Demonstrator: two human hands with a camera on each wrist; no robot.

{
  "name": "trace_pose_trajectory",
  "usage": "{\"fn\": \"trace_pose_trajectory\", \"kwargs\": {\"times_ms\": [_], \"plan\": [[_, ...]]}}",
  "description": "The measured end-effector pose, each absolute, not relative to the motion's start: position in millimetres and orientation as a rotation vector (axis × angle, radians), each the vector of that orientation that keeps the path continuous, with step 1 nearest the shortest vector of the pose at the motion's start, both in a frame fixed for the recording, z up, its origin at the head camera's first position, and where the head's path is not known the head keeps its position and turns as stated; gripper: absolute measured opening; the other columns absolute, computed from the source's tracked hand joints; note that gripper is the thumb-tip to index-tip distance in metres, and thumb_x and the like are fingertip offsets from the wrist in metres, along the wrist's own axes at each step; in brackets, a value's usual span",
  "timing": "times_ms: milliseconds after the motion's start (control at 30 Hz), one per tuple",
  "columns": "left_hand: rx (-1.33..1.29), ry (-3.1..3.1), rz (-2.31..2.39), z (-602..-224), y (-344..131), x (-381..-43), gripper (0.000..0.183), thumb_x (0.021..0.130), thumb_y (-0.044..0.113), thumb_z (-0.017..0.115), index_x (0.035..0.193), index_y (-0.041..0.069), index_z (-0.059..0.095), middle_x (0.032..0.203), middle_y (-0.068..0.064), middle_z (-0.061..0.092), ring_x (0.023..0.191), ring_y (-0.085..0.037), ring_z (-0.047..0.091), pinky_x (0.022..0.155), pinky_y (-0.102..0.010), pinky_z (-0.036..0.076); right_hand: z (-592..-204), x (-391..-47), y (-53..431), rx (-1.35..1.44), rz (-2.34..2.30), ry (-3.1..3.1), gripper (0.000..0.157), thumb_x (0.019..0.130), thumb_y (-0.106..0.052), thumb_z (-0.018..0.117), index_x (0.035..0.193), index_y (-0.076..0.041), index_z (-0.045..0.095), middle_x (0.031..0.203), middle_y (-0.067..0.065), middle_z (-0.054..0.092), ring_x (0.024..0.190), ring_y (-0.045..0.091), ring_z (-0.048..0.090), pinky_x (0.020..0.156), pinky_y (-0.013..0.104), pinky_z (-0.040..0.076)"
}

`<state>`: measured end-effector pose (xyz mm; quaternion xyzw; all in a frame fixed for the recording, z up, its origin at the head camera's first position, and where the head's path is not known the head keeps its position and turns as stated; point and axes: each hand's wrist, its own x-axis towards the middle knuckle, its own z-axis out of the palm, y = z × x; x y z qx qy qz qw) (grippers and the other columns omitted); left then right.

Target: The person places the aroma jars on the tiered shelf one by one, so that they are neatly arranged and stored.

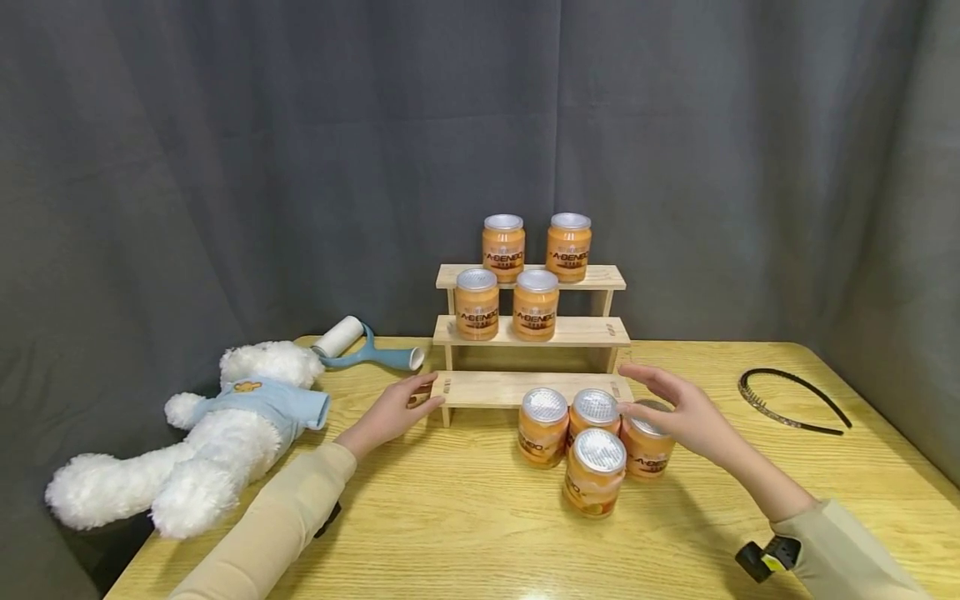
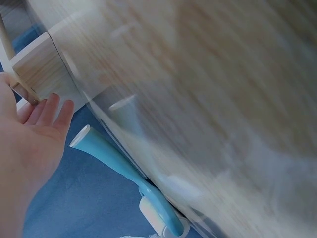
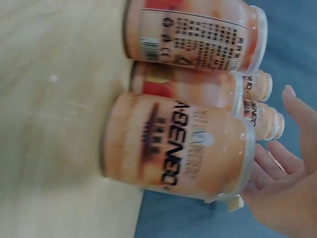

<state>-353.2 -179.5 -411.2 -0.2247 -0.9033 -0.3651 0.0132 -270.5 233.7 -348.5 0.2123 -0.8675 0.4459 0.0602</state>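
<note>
The table (image 1: 450, 525) bears a shelf (image 1: 487, 388), four jars (image 1: 595, 487), plush (image 1: 232, 433), roller (image 1: 386, 358) and headband (image 1: 787, 422)

plush toy (image 1: 251, 417), blue-handled lint roller (image 1: 381, 357), dark headband (image 1: 780, 422)

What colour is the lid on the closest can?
Silver; the lid shows best in the head view.

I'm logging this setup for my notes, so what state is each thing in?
Wooden rack: standing
Jars on the rack: four, upright, tops on
Jars in front of the rack: four, upright, tops on
Plush toy: lying down, dressed
Lint roller: lying down, white roll uncovered
Headband: lying flat
Left hand: at the rack's left end, grip unclear
Right hand: open, by the rightmost jar
</note>
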Motion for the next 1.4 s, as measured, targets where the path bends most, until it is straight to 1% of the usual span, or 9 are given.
{"fn": "trace_pose_trajectory", "kwargs": {"times_ms": [100, 267, 433, 533, 600, 800, 1033, 1233, 1400], "plan": [[-0.698, -2.809, -1.145, -412.8, -179.4, -352.9, 0.061, 0.094, 0.041, 0.054, 0.143, 0.008, 0.039, 0.144, -0.014, 0.042, 0.125, -0.031, 0.049, 0.104, -0.044, 0.043, -355.4, -265.2, 239.2, 0.632, 1.294, -2.665, 0.056, 0.087, -0.026, 0.068, 0.136, -0.007, 0.048, 0.139, 0.014, 0.048, 0.121, 0.024, 0.053, 0.096, 0.032, 0.050], [-0.692, -2.810, -1.142, -411.5, -178.9, -353.3, 0.060, 0.095, 0.039, 0.054, 0.143, 0.007, 0.039, 0.144, -0.015, 0.042, 0.125, -0.031, 0.049, 0.104, -0.044, 0.043, -361.8, -261.9, 246.4, 0.613, 1.112, -2.709, 0.054, 0.086, -0.029, 0.069, 0.135, -0.012, 0.052, 0.137, 0.013, 0.050, 0.125, 0.033, 0.046, 0.099, 0.050, 0.044], [-0.688, -2.825, -1.132, -408.0, -177.8, -351.2, 0.059, 0.095, 0.037, 0.054, 0.144, 0.007, 0.039, 0.144, -0.015, 0.042, 0.126, -0.031, 0.049, 0.104, -0.044, 0.043, -366.9, -262.1, 253.6, 0.663, 1.092, -2.714, 0.053, 0.085, -0.026, 0.070, 0.132, -0.008, 0.054, 0.133, 0.015, 0.053, 0.113, 0.013, 0.054, 0.087, 0.018, 0.049], [-0.689, -2.832, -1.132, -406.3, -177.5, -350.4, 0.059, 0.095, 0.037, 0.054, 0.144, 0.007, 0.038, 0.145, -0.015, 0.042, 0.126, -0.031, 0.048, 0.105, -0.044, 0.043, -367.4, -261.2, 257.2, 0.675, 1.068, -2.717, 0.052, 0.085, -0.024, 0.071, 0.131, -0.005, 0.054, 0.132, 0.017, 0.054, 0.110, 0.008, 0.054, 0.086, 0.010, 0.046], [-0.688, -2.837, -1.131, -405.9, -177.2, -350.0, 0.059, 0.095, 0.037, 0.054, 0.144, 0.007, 0.038, 0.145, -0.014, 0.042, 0.126, -0.031, 0.048, 0.105, -0.044, 0.043, -366.7, -260.0, 259.0, 0.661, 1.042, -2.723, 0.052, 0.085, -0.024, 0.071, 0.130, -0.004, 0.055, 0.131, 0.017, 0.054, 0.111, 0.014, 0.054, 0.088, 0.016, 0.048], [-0.688, -2.836, -1.134, -405.2, -176.9, -349.1, 0.059, 0.095, 0.037, 0.054, 0.144, 0.007, 0.038, 0.145, -0.015, 0.041, 0.126, -0.032, 0.048, 0.105, -0.044, 0.043, -363.8, -257.9, 260.1, 0.593, 1.006, -2.711, 0.050, 0.083, -0.026, 0.073, 0.125, -0.003, 0.058, 0.126, 0.018, 0.057, 0.112, 0.034, 0.054, 0.093, 0.052, 0.048], [-0.696, -2.839, -1.117, -405.9, -177.1, -349.9, 0.060, 0.095, 0.037, 0.054, 0.144, 0.006, 0.038, 0.145, -0.015, 0.041, 0.126, -0.032, 0.048, 0.105, -0.044, 0.042, -367.6, -259.0, 258.4, 0.538, 0.955, -2.684, 0.054, 0.082, -0.027, 0.074, 0.127, -0.003, 0.056, 0.125, 0.017, 0.058, 0.111, 0.033, 0.056, 0.088, 0.046, 0.050], [-0.698, -2.837, -1.111, -408.6, -177.3, -351.3, 0.062, 0.095, 0.040, 0.053, 0.144, 0.006, 0.037, 0.145, -0.015, 0.041, 0.126, -0.031, 0.048, 0.105, -0.044, 0.043, -371.3, -257.9, 261.2, 0.543, 1.028, -2.695, 0.068, 0.083, -0.025, 0.073, 0.137, 0.003, 0.043, 0.132, 0.026, 0.050, 0.117, 0.040, 0.051, 0.093, 0.053, 0.047], [-0.702, -2.825, -1.122, -408.2, -177.7, -350.9, 0.062, 0.095, 0.039, 0.054, 0.144, 0.006, 0.037, 0.145, -0.015, 0.041, 0.126, -0.031, 0.048, 0.105, -0.044, 0.043, -372.7, -254.7, 265.6, 0.479, 1.093, -2.785, 0.074, 0.084, -0.027, 0.071, 0.139, 0.007, 0.036, 0.129, 0.028, 0.050, 0.114, 0.042, 0.054, 0.085, 0.043, 0.054]]}}
